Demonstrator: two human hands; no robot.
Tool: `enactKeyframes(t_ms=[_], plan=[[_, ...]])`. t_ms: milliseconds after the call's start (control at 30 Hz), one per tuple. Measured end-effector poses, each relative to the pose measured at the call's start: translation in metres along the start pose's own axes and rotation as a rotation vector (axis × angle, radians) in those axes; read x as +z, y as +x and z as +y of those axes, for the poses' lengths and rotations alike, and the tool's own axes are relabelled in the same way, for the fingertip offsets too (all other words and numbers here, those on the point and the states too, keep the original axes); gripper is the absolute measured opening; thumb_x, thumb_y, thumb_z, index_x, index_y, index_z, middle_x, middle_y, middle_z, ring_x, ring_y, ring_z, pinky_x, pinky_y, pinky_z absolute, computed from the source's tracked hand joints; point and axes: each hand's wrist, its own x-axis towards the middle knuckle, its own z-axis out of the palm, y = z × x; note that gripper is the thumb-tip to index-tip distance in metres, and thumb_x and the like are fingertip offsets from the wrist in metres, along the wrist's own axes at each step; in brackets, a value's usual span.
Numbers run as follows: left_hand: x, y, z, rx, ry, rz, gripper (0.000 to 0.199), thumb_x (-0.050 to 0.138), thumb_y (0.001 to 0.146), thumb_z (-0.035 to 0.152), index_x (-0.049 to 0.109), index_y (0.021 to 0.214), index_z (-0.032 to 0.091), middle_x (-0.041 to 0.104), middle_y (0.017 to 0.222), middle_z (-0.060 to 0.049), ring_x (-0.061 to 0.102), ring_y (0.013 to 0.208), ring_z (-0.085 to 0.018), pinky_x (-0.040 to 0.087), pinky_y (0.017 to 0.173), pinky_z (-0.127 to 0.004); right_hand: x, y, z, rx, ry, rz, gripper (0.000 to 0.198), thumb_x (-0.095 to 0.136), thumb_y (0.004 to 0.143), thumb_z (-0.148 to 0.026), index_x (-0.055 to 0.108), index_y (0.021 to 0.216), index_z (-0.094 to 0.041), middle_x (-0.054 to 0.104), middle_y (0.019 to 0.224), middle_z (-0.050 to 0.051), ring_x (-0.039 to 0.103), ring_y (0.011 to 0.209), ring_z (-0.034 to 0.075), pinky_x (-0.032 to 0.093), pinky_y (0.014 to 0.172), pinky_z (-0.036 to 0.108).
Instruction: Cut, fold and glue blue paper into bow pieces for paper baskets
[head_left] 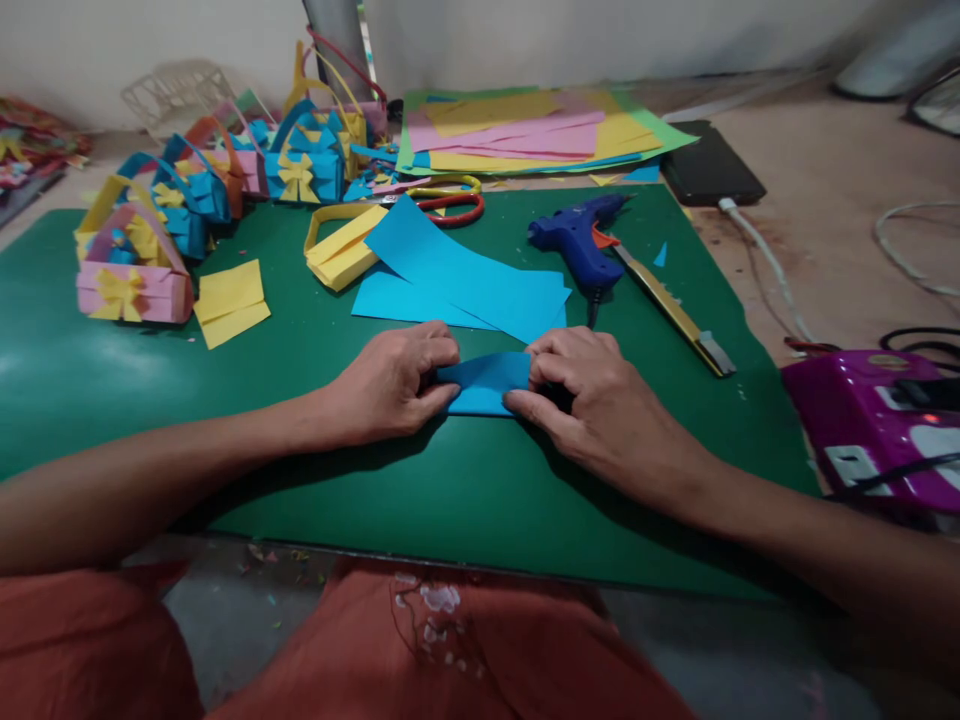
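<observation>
A small folded blue paper piece [486,383] is pinched from both ends on the dark green cutting mat [420,490], near the middle, toward its front edge. Its left end is gripped by the left hand [394,380], fingers curled tight over the fold; its right end is pressed and held by the right hand [589,400], fingertips closed on the paper. Just behind, flat blue paper sheets [465,280] are laid overlapping. A blue hot glue gun [581,243] and a yellow utility knife [675,312] are seen toward the right edge. Paper baskets with bows [135,280] are clustered at the back left corner. Red-and-yellow scissors [446,200] are placed at the back edge.
</observation>
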Motion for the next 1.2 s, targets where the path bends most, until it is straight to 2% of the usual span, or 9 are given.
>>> enactKeyframes(t_ms=[300,733,1200], plan=[[0.0006,-0.0018,0.0011,-0.011,0.002,0.004,0.016,0.057,0.083,0.026,0.055,0.075,0.013,0.06,0.085,-0.006,0.052,0.07,-0.013,0.039,0.062,-0.026,0.003,0.0006,0.0005,0.002,-0.039,-0.012,0.023,0.054,0.082,-0.028,0.042,0.064,-0.021,0.058,0.083,0.008,0.048,0.082,0.022,0.033,0.074,0.039],[0.0026,-0.0026,0.0004,-0.013,-0.004,0.01,0.011,0.056,0.083,0.022,0.056,0.075,0.014,0.061,0.087,-0.005,0.054,0.076,-0.014,0.041,0.066,-0.027,0.0012,0.0,-0.0019,0.023,0.067,0.002,0.025,0.051,0.083,-0.028,0.041,0.062,-0.021,0.055,0.077,0.005,0.048,0.08,0.02,0.033,0.075,0.039],[0.0031,-0.0021,0.0011,-0.028,0.011,-0.006,0.009,0.054,0.083,0.021,0.055,0.077,0.014,0.06,0.087,-0.005,0.053,0.074,-0.013,0.04,0.062,-0.024,0.0025,0.0009,-0.0012,0.021,0.003,-0.002,0.021,0.053,0.081,-0.025,0.042,0.064,-0.021,0.056,0.078,0.005,0.047,0.079,0.02,0.033,0.073,0.038]])
